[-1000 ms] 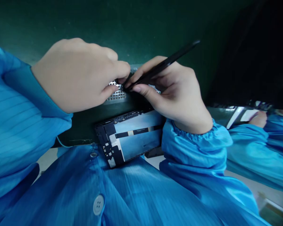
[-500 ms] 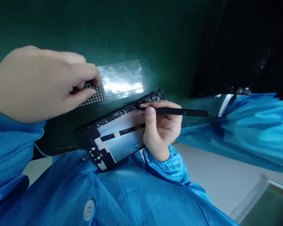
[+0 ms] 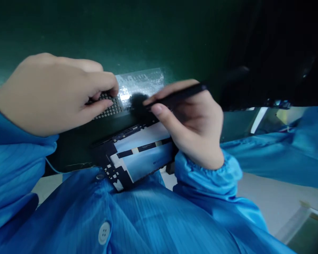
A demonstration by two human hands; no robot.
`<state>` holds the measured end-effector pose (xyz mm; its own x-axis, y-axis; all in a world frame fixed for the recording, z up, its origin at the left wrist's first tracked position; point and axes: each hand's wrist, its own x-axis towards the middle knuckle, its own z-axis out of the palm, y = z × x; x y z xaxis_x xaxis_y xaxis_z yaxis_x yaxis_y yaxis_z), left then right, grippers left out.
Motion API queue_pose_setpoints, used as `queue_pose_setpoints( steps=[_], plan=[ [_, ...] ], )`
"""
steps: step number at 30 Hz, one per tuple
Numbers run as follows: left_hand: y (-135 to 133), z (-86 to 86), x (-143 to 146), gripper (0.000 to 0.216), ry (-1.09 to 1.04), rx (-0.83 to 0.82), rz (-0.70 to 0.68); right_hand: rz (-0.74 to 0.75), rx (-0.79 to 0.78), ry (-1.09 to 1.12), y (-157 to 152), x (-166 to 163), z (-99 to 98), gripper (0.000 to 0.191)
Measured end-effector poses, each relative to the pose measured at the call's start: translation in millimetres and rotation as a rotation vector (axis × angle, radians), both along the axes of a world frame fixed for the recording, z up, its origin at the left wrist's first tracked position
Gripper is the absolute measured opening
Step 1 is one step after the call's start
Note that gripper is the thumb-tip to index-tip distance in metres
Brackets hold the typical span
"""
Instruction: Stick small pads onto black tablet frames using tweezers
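My left hand [image 3: 55, 93] pinches the left end of a shiny sheet of small black squares [image 3: 137, 88] lying on the dark green mat [image 3: 148, 35]. My right hand [image 3: 193, 123] is closed on black tweezers [image 3: 175, 96], whose blurred tip rests on the sheet's lower edge. Just below the hands an opened device frame [image 3: 137, 155] with a pale panel and a black flex strip lies at the mat's near edge, partly under my right wrist.
My blue coat [image 3: 148, 218] fills the foreground. Another person's blue sleeve [image 3: 281, 155] lies at the right. A dark object [image 3: 275, 53] rises at the upper right. A pale bench top [image 3: 267, 201] and a glass-edged tray corner [image 3: 307, 229] show at lower right.
My right hand has moved up from the device frame's top edge back to the sheet with the tweezers. My left hand has kept its pinch on the sheet.
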<state>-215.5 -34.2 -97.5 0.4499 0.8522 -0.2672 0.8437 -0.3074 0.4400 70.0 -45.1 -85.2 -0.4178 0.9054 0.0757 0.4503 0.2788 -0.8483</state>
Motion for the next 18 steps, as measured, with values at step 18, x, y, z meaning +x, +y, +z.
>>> queue_pose_setpoints(
  steps=[18],
  plan=[
    [4.0,9.0,9.3,0.053,0.189,0.060,-0.062,0.230,-0.260,0.085,41.2,-24.5,-16.4,0.029]
  ],
)
